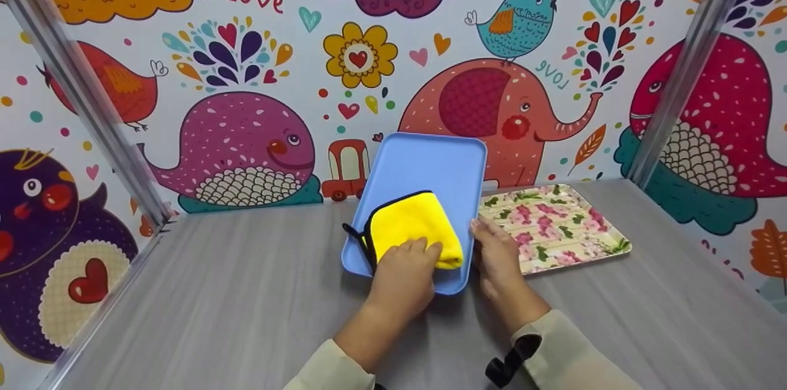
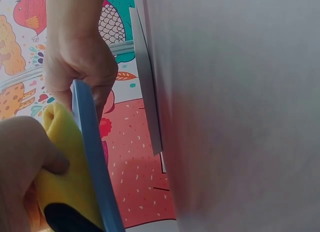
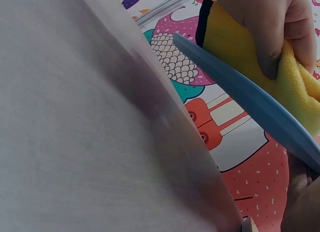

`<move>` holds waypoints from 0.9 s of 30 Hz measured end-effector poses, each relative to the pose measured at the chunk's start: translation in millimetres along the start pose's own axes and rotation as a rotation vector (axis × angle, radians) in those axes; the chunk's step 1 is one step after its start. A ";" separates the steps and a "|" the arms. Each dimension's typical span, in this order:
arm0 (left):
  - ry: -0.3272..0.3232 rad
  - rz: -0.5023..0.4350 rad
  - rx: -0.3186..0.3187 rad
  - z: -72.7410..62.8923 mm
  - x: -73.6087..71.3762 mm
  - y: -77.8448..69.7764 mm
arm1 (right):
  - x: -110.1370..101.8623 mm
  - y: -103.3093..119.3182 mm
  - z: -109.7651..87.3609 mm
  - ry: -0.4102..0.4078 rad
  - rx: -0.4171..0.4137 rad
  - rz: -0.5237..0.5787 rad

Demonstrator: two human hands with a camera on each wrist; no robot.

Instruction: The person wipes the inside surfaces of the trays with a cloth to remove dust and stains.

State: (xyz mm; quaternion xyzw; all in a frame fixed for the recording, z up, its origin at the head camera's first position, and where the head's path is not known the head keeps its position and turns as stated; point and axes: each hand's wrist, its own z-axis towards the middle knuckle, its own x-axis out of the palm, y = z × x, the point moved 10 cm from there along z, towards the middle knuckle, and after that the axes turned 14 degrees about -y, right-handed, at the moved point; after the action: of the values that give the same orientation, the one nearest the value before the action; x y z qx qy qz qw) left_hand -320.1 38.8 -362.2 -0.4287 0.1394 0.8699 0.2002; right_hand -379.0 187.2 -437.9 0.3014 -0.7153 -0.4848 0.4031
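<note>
A blue tray is held up off the table, its face tilted toward the head camera. My right hand grips the tray's right edge, thumb on the near face. Against the tray's lower half lies a folded yellow cloth with black edging and a small black loop at its left. My left hand holds this cloth with curled fingers against the tray face. In the left wrist view, the thumb of the left hand presses into the cloth. The right wrist view shows the tray's rim edge-on.
A floral tray lies flat on the grey table, to the right of the blue tray. Behind stands a wall printed with cartoon animals, with metal posts at the corners. A black strap hangs at the right wrist.
</note>
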 end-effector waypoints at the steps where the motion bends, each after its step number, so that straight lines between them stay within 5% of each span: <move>1: -0.001 -0.001 0.005 0.0 -0.3 -1.1 | 0.1 -0.1 0.1 -0.002 0.003 -0.003; 21: -0.044 -0.157 0.021 -0.9 -5.6 -14.2 | 1.8 -1.1 -0.2 0.012 0.004 -0.046; 27: -0.005 -0.246 -0.003 -1.8 -0.1 -14.5 | 0.4 -2.0 -0.1 -0.001 0.023 -0.066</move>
State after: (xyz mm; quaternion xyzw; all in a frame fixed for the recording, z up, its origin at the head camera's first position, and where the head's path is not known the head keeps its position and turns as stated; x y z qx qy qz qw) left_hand -312.0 50.8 -364.2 -0.4406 0.0841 0.8400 0.3053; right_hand -379.0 186.2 -439.7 0.3292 -0.7106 -0.4900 0.3830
